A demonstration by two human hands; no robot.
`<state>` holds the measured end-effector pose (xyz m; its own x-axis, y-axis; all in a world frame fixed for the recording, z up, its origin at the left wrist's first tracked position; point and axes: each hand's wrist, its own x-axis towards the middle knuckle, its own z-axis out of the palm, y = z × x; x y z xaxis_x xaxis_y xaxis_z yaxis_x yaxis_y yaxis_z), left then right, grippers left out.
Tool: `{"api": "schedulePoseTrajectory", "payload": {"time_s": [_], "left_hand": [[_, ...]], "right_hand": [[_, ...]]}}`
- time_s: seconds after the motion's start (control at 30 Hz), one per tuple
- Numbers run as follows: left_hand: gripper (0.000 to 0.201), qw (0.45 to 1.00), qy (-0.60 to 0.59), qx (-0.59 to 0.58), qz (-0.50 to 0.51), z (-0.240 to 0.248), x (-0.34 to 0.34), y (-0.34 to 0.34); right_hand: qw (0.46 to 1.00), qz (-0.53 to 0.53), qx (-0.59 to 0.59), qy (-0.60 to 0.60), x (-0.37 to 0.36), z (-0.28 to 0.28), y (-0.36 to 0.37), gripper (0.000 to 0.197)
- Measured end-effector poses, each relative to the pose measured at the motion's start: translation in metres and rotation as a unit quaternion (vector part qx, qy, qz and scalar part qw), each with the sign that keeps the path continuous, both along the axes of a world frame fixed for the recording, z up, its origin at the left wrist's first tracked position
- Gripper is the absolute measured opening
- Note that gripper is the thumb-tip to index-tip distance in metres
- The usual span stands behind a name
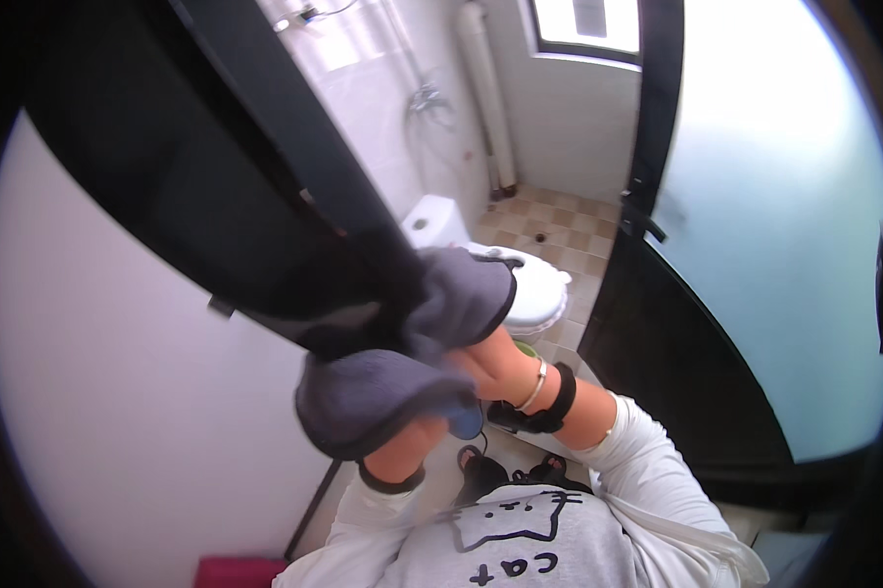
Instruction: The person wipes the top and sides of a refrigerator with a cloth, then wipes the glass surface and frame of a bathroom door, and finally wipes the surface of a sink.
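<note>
A dark grey cloth with black edging [363, 397] covers my left hand [412, 441], which presses it against the lower part of a glossy black door frame [216, 196]. My right hand [490, 361] is slightly farther off and to the right, closed in grey cloth [466, 289] against the same frame's right edge. Whether this is one cloth or two, I cannot tell. Most of my fingers are hidden beneath the fabric, and the cloth is blurred by motion. Black bands circle both wrists, and a pale bracelet [536, 382] sits on the right one.
Beyond the doorway stand a white toilet [539, 294], a shower fitting [427, 98] and a white pipe [485, 98]. A black-framed frosted glass door [774, 196] with a black handle [647, 220] stands at the right. A pale wall [98, 343] rises at the left.
</note>
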<state>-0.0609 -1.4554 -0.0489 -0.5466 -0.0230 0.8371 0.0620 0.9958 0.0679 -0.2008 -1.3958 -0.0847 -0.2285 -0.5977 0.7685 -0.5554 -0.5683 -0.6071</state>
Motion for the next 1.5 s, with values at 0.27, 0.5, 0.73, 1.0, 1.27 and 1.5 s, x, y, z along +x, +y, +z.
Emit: {"api": "schedulePoseTrajectory", "payload": {"time_s": [0.27,0.5,0.73,1.0,1.27,1.5], "left_hand": [[0.022,0.995,-0.052,0.074,0.051,-0.014,0.000,0.017],[0.040,0.954,0.140,-0.075,0.254,0.044,-0.018,0.019],[0.038,0.959,0.100,-0.060,0.260,0.037,-0.021,0.021],[0.049,0.986,-0.026,0.089,0.140,-0.034,-0.011,0.026],[0.042,0.971,-0.049,0.177,0.152,-0.092,-0.008,0.031],[0.032,0.973,-0.034,0.161,0.162,-0.040,-0.003,0.013]], "right_hand": [[0.964,0.091,0.038,-0.248,0.005,-0.045,0.006,0.035],[0.976,0.148,0.000,-0.162,-0.013,0.039,-0.012,0.033],[0.965,0.162,0.082,-0.190,-0.019,0.018,-0.011,0.030],[0.995,0.029,-0.023,-0.097,-0.002,0.033,-0.002,0.035],[0.999,-0.015,-0.024,0.030,0.011,-0.004,0.018,0.031],[0.999,-0.014,-0.029,0.041,0.017,0.000,0.023,0.038]]}}
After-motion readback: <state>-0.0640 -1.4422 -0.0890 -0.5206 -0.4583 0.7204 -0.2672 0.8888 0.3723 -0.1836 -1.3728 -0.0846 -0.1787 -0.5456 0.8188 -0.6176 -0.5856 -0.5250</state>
